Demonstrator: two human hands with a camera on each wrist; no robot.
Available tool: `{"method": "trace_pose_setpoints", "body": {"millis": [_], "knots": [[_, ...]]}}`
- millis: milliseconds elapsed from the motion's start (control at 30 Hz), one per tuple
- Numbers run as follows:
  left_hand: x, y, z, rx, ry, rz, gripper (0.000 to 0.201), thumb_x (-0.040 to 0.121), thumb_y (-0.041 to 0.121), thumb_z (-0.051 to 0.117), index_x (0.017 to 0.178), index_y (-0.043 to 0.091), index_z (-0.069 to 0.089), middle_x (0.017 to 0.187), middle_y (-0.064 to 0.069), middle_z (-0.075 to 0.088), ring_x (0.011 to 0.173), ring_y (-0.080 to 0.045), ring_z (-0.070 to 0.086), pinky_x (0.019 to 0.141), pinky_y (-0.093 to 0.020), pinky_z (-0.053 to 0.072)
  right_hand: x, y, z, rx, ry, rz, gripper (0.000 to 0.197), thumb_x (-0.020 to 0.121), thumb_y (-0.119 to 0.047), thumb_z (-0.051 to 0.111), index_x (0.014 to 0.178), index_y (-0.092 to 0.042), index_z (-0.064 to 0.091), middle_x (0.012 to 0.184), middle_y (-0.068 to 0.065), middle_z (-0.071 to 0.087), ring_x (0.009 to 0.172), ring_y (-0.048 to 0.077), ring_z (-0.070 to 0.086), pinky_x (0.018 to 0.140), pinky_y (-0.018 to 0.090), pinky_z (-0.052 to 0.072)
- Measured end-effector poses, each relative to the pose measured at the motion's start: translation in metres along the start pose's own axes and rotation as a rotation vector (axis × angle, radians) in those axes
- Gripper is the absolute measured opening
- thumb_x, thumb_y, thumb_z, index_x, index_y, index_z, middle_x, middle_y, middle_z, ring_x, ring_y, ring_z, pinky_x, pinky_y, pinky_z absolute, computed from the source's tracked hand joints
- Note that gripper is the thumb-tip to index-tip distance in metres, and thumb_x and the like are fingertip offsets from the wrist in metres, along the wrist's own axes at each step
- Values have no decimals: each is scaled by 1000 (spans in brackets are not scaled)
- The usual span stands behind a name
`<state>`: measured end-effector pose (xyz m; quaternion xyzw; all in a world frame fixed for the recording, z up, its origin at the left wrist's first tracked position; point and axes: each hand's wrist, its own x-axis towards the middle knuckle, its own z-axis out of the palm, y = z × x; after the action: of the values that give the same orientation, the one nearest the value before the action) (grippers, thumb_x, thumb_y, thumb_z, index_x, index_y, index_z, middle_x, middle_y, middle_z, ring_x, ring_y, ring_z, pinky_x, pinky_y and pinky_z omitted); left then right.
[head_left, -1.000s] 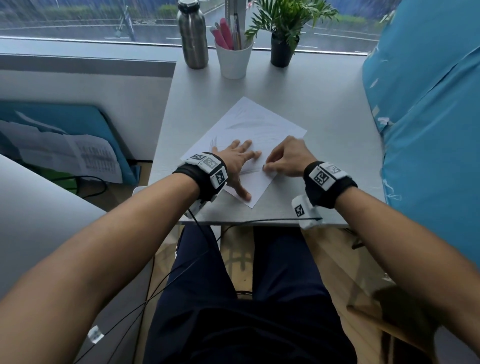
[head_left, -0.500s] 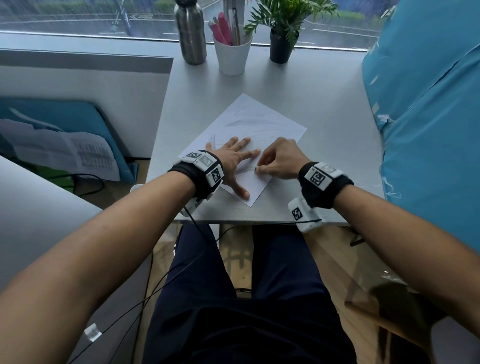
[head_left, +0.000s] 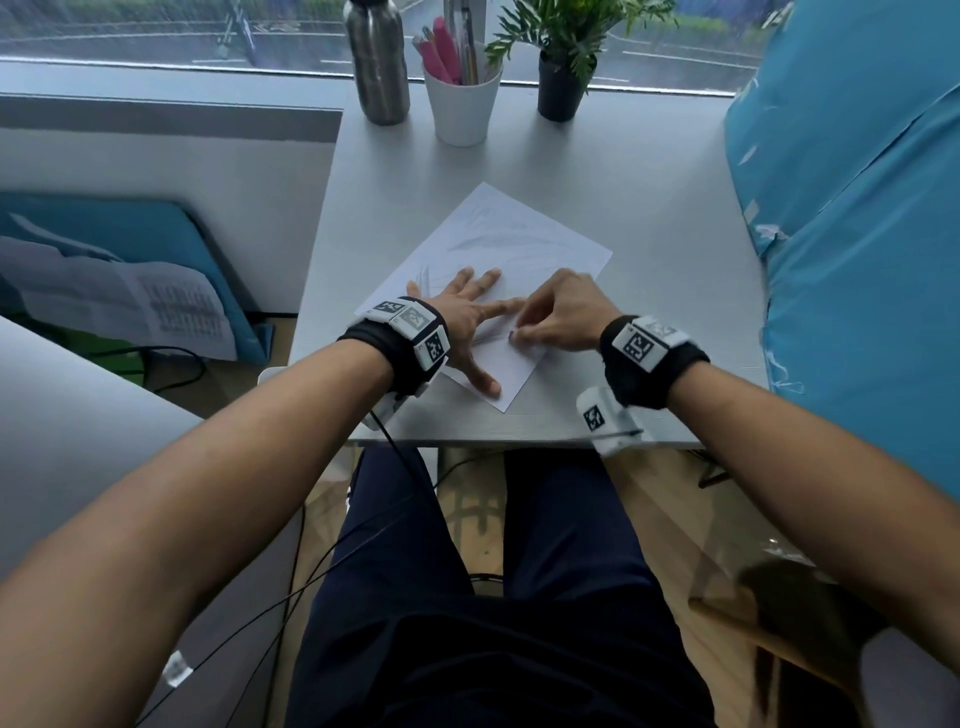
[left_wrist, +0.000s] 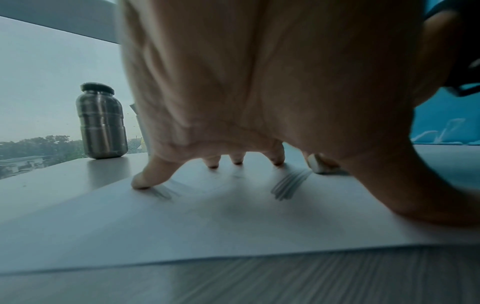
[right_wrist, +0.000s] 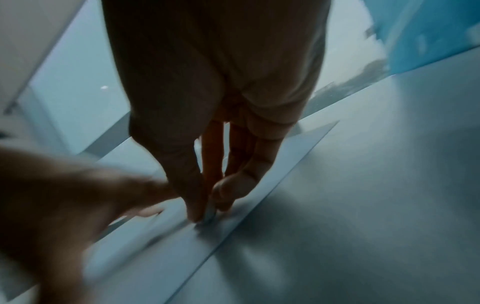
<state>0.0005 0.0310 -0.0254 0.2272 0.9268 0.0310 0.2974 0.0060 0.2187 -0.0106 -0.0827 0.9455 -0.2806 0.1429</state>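
1. White sheet of paper (head_left: 524, 244) lies askew on the grey table (head_left: 649, 171), near its front edge, with one corner pointing at the person. I judge that the slant suits the natural sweep of the working arm.
2. The left hand (head_left: 467, 317) is spread flat on the near-left part of the sheet. Its fingers are straight and apart, with tips and thumb pressing down. It grasps nothing and serves as a weight, so the thin paper cannot slide or crumple.
3. The right hand (head_left: 558, 317), just beside the left forefinger, has thumb and forefinger closed together on a small pale block, probably an eraser (left_wrist: 318, 165). The block's lower end touches the paper. Such a low pinch likely gives pressure and control.
4. Grey pencil strokes (left_wrist: 288, 185) lie beside the eraser. More shading shows farther up the sheet, so the rubbing-out looks far from finished.
5. A steel bottle (head_left: 375, 57), a white cup (head_left: 461, 111) of pens and a potted plant (head_left: 563, 78) stand by the window, well apart from the sheet and out of the arms' way.
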Motion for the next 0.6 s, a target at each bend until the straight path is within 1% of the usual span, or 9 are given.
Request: {"method": "trace_pose_setpoints", "body": {"millis": [67,100,200,300,367,433,533,567,600], "knots": [[0,1,0,-13,6,-3,132,44,77,80,145,59,-4,158,17,-27,146,-18,-26,100,-80,-1,3,5,-3,34,96,37,14,70,-27,79,79,-17,80,74,-1,74,68,3,62,59,2,39],[-1,1,-1,-17,7,-9,133,44,77,80,146,58,-3,158,17,-27,146,-18,-26,100,-80,-1,4,4,-3,28,104,27,14,70,-26,79,79,-16,79,74,0,74,67,3,62,59,2,39],[-1,0,0,-4,-5,-10,135,42,78,79,147,57,-3,157,17,-28,146,-19,-27,100,-81,-1,2,1,0,-10,9,-11,12,70,-24,79,79,-15,79,74,-1,74,66,1,61,56,-2,38],[0,1,0,-21,4,-9,134,42,77,80,145,60,-4,158,17,-27,146,-18,-27,99,-80,-1,5,7,-6,35,118,48,11,70,-24,79,78,-16,79,74,-1,74,68,3,62,56,-3,37],[0,1,1,-23,1,-12,135,41,79,79,147,57,-2,158,16,-28,145,-19,-28,99,-81,-1,3,3,0,14,68,-1,10,70,-21,78,77,-15,79,74,0,74,67,3,61,57,-2,37],[1,0,2,-19,2,-7,136,39,80,78,147,57,-2,158,16,-28,145,-19,-28,98,-81,-2,2,2,1,1,9,-17,11,70,-23,79,78,-15,79,71,-4,73,65,1,60,58,-2,36],[2,2,2,-30,14,-13,135,40,79,79,145,60,-3,158,17,-27,145,-19,-27,98,-81,-2,6,6,-4,55,116,37,12,69,-25,79,77,-16,79,72,-2,74,67,4,63,61,3,40],[2,1,3,-34,13,-17,135,39,80,78,146,59,-3,157,17,-28,145,-19,-28,98,-82,-2,4,3,-1,46,100,14,11,69,-24,79,76,-16,79,73,-1,74,68,5,64,62,5,42],[2,1,3,-35,8,-17,136,38,81,77,147,58,-2,157,16,-28,145,-19,-29,98,-82,-3,2,-1,4,25,48,-24,9,69,-22,78,75,-16,79,73,-1,75,68,5,65,63,8,45]]}}
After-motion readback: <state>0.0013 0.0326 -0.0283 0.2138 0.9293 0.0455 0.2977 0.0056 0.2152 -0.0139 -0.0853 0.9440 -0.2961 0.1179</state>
